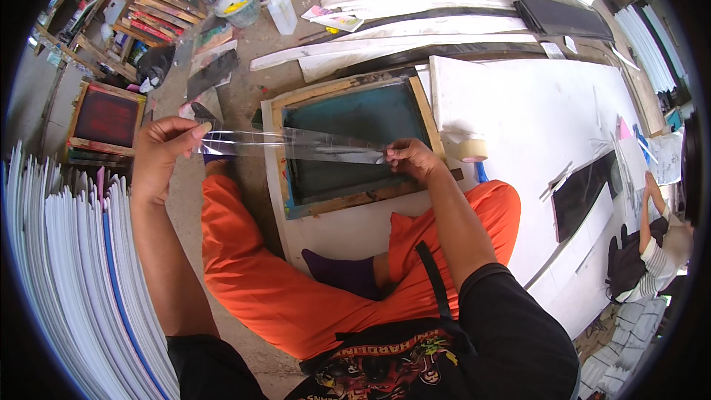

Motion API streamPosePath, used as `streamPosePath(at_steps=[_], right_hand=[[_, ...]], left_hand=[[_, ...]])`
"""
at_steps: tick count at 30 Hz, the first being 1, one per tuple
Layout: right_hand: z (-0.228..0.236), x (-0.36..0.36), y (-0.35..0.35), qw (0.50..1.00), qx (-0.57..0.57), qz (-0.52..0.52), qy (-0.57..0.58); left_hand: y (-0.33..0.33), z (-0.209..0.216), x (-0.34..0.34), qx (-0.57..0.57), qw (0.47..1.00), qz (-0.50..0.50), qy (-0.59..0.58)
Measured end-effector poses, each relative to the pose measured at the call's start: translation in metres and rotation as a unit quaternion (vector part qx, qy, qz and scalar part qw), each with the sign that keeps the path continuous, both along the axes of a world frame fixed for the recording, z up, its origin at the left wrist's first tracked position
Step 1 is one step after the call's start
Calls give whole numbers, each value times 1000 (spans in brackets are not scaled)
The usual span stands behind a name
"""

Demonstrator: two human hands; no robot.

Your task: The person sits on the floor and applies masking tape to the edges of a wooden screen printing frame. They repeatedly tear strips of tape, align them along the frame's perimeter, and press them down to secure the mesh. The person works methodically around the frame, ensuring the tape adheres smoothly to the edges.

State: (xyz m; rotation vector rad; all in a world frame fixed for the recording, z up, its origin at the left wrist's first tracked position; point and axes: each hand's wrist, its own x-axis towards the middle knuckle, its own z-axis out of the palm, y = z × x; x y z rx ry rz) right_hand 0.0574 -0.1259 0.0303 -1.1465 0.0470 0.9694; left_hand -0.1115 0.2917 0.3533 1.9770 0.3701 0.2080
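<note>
A strip of clear tape (296,144) is stretched between my two hands, shiny and see-through. My left hand (169,147) pinches its left end between thumb and fingers. Its right end is pinched in my right hand (412,158). Below the strip lies a wood-framed silk screen (355,191) with dark blue-green mesh, resting on a white board. The strip crosses above the screen's left and middle part. Just right of the screen frame, a roll of cream tape (472,150) stands near my right hand.
White sheets (533,111) spread out to the right, bearing a black panel (585,196). At far right sits another person (648,244). Stacked white boards (81,252) rise at left, near a smaller red screen (109,118). A bucket (238,11) and plastic bottle (282,11) stand ahead.
</note>
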Motion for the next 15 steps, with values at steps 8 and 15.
streamPosePath(at_steps=[8,15], right_hand=[[34,19,-25,972,-205,-48,-102],[46,20,-71,942,-264,-52,-202]], left_hand=[[12,-83,-8,-12,996,84,37],[12,-194,-23,-45,993,73,82]])
